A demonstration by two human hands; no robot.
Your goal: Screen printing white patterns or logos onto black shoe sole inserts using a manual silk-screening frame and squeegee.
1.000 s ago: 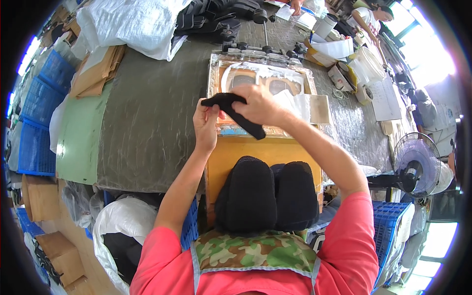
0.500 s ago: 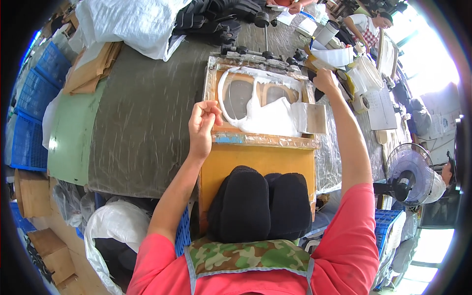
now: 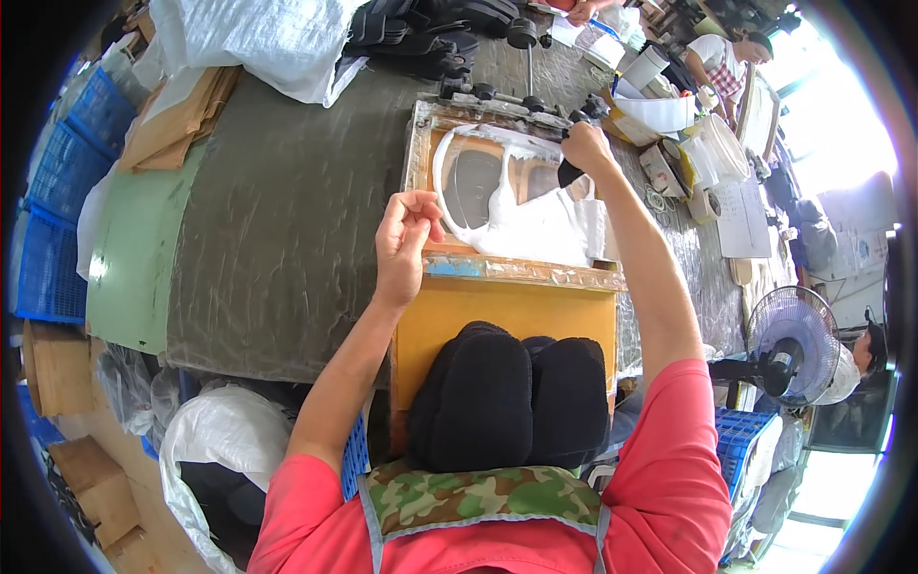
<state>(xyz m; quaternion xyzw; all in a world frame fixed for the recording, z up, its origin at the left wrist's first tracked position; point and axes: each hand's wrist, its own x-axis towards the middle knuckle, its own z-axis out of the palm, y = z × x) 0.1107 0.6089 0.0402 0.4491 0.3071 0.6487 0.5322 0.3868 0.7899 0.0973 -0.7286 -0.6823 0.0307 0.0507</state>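
My right hand (image 3: 586,149) is closed on a small dark pointed piece (image 3: 569,174), held over the far right corner of a wooden screen-printing frame (image 3: 521,271). Thick white paste (image 3: 540,225) covers much of the screen, around two rounded see-through shapes. A flat scraper (image 3: 595,225) smeared with paste lies at the right side, partly behind my forearm. Beside the frame's left edge, my left hand (image 3: 406,239) hovers empty, its fingers loosely bent and the thumb apart. Closer to me, black rounded fabric pieces (image 3: 478,397) stand on a yellow board (image 3: 507,304).
Black pieces (image 3: 406,38) are heaped at the back beside a white sack (image 3: 258,43). Rolls and containers (image 3: 717,148) crowd the right side, with a fan (image 3: 794,344) nearer. Blue crates (image 3: 53,258) stand at the left. Other people (image 3: 722,67) are at the far right and back.
My right hand has moved left from beyond the frame's right edge to over its far right corner, carrying the dark piece. My left hand has barely moved.
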